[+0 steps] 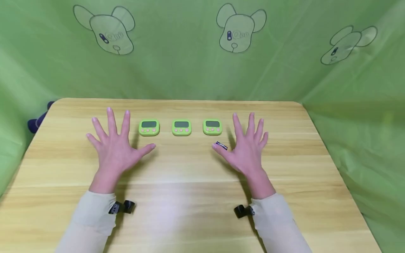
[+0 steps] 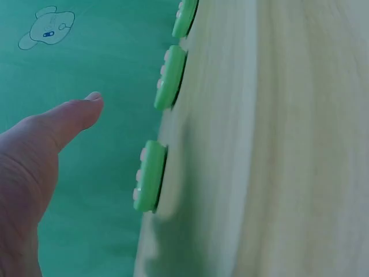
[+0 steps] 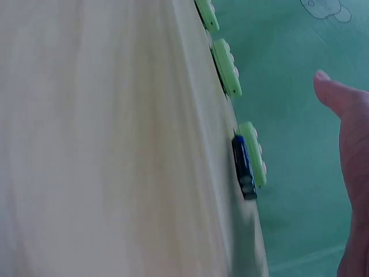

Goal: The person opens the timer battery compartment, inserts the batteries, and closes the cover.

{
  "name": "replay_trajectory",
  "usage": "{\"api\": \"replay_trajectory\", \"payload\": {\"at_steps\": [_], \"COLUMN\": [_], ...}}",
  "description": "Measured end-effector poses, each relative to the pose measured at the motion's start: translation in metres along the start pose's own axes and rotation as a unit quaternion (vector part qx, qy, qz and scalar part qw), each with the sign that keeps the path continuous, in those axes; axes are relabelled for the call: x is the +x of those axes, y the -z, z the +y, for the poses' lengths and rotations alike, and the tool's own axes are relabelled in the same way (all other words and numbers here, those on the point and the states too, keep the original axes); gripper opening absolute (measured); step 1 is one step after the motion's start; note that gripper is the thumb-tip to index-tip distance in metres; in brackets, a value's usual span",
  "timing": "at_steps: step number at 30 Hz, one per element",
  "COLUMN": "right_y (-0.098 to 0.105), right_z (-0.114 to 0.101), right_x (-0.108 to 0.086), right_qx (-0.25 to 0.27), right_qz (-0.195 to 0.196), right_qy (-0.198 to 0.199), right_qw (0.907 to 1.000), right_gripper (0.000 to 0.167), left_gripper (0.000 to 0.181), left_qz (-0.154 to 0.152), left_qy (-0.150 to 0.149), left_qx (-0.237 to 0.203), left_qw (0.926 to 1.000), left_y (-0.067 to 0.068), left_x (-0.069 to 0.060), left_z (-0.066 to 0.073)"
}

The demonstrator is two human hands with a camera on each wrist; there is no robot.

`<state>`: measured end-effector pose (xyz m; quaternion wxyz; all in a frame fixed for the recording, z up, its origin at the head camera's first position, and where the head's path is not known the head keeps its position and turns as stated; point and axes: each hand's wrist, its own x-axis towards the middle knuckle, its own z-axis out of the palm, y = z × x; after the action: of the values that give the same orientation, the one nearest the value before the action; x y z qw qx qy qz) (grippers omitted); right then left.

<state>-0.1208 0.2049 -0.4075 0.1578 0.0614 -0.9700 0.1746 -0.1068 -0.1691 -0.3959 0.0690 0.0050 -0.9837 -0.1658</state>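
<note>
Three green digital timers with grey screens and pink buttons stand in a row: a left timer (image 1: 149, 127), a middle timer (image 1: 181, 127) and a right timer (image 1: 212, 127). My left hand (image 1: 115, 149), fingers spread, hovers above the table to the left of the row. On the other side my right hand (image 1: 246, 151) is also spread above the table and holds nothing. Just beyond its thumb tip lies a small dark battery (image 1: 222, 145), partly hidden by that thumb in the head view. The right wrist view shows the battery (image 3: 244, 167) in front of the nearest timer (image 3: 252, 154).
The wooden table (image 1: 183, 218) has rounded far corners. A green curtain (image 1: 177, 70) with animal-head drawings hangs behind it and along the sides. A dark purple object (image 1: 37, 121) pokes out past the table's far left edge. Black wrist cameras sit on both sleeves.
</note>
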Motion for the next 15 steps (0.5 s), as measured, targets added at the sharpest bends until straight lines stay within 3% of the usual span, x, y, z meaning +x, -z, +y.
{"api": "replay_trajectory", "payload": {"at_steps": [7,15], "right_y": [-0.013,-0.03], "right_z": [-0.034,-0.085], "right_x": [0.012,0.022], "right_qx": [0.051,0.137], "right_qz": [0.047,0.026], "right_qy": [0.038,0.055], "right_qw": [0.9969,0.9887], "right_gripper": [0.099,0.09], "left_gripper": [0.126,0.126], "left_qz": [-0.007,-0.019], "left_qy": [0.004,-0.007], "left_qx": [-0.04,-0.102], "left_qw": [0.9992,0.9946], "left_y": [-0.009,-0.011], "left_x": [0.005,0.019], "left_z": [-0.011,-0.021]}}
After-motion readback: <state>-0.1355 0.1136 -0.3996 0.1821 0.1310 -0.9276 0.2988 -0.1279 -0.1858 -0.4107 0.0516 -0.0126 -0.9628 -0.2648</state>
